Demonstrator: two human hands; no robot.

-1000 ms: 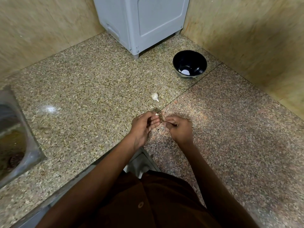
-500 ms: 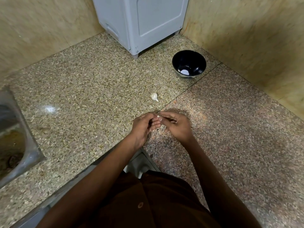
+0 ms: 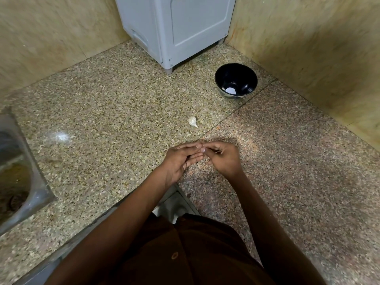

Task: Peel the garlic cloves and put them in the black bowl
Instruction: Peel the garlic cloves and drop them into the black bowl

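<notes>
Peeling goes on: my left hand (image 3: pixel 181 159) and right hand (image 3: pixel 223 158) pinch something hidden between fingertips, probably a clove; one garlic piece (image 3: pixel 192 121) waits at twelve o'clock, black bowl (image 3: pixel 236 80) at one, contents unclear

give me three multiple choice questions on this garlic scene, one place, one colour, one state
1. Where is the garlic on the counter?
A. in the bowl
B. between the hands and the bowl
C. in the sink

2. What colour is the bowl?
A. black
B. red
C. yellow

3. How are the hands?
A. flat on the counter, apart
B. both at the bowl
C. fingertips together, working something small

Key: 1 B, it lies on bare counter beyond the hands; 2 A, its wall is black; 3 C, left hand and right hand meet at the fingertips.
</notes>
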